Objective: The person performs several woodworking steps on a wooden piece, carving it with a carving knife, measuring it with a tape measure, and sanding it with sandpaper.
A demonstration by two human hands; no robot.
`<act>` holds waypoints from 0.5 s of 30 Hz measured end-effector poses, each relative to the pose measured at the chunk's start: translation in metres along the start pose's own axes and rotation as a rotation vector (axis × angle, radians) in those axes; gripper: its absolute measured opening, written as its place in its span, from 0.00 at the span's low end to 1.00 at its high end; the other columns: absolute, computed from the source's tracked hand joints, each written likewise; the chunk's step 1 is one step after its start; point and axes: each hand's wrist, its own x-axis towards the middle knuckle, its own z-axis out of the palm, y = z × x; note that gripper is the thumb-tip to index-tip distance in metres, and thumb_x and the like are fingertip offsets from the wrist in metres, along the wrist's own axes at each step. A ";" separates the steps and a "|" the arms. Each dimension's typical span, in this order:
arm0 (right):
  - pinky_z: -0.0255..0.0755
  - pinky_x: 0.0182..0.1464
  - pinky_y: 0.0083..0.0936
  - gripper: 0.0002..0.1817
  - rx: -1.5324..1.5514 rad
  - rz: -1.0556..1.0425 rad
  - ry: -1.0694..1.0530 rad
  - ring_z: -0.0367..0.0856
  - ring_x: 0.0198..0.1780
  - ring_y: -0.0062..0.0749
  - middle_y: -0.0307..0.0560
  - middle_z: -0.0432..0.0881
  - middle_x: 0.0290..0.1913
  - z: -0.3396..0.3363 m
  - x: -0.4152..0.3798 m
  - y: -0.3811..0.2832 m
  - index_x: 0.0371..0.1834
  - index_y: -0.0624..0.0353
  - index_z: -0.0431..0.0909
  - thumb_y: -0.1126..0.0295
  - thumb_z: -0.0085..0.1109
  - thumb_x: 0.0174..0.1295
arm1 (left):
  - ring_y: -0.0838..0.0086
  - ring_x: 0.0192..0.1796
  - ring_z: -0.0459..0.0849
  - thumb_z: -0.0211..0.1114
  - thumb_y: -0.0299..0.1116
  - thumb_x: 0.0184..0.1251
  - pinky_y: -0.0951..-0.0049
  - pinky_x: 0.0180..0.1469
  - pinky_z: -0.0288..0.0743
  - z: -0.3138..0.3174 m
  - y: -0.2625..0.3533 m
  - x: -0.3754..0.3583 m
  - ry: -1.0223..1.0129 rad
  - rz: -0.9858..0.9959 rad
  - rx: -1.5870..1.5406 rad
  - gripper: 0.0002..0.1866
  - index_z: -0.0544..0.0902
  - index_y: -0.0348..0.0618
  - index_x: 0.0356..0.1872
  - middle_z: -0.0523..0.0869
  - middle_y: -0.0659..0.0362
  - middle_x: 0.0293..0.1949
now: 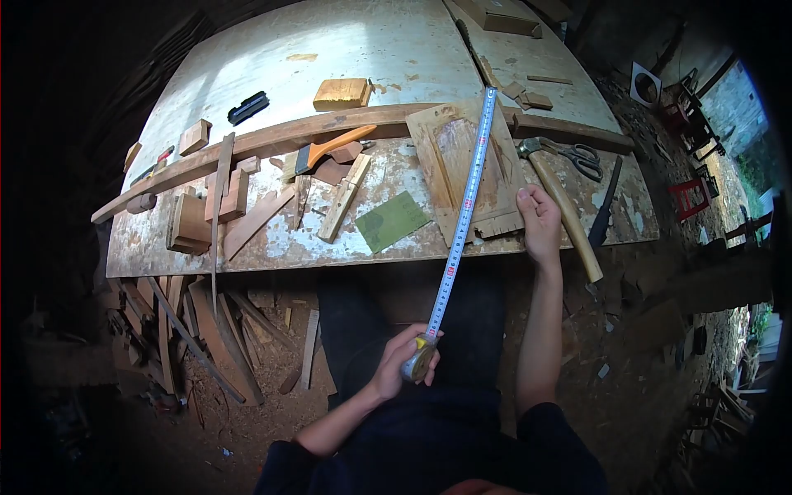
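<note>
My left hand (404, 363) is wrapped round the case of a tape measure (421, 360) in front of my lap. Its pale blade (469, 202) runs out over the bench edge and lies across a worn wooden panel (462, 157). The blade's tip reaches the panel's far edge. With its fingers and thumb, my right hand (540, 219) pinches the panel's near right edge. A hammer (565, 202) with a long wooden handle lies just right of this hand. A green sheet (393, 222), perhaps sandpaper, lies left of the panel.
A long wooden beam (297, 129) crosses the workbench (247, 62). Scissors (584, 161) and a dark-handled tool (607, 206) lie at right. A paintbrush (330, 151), wood blocks (342, 93) and a black object (248, 108) are at left. Scrap wood (223, 338) litters the floor.
</note>
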 end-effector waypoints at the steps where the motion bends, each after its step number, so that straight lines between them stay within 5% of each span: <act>1: 0.76 0.45 0.16 0.13 -0.005 -0.003 -0.004 0.82 0.42 0.12 0.37 0.90 0.43 0.000 0.000 0.000 0.54 0.65 0.84 0.64 0.58 0.88 | 0.72 0.30 0.87 0.49 0.55 0.89 0.77 0.29 0.72 0.000 0.000 0.000 -0.006 -0.006 0.002 0.31 0.75 0.37 0.74 0.85 0.54 0.39; 15: 0.75 0.45 0.16 0.13 -0.020 -0.012 -0.003 0.82 0.41 0.11 0.37 0.90 0.42 -0.003 0.001 0.005 0.55 0.65 0.84 0.65 0.57 0.89 | 0.72 0.30 0.87 0.49 0.54 0.89 0.78 0.28 0.73 -0.003 -0.008 -0.006 0.010 -0.015 0.011 0.31 0.75 0.37 0.73 0.85 0.54 0.38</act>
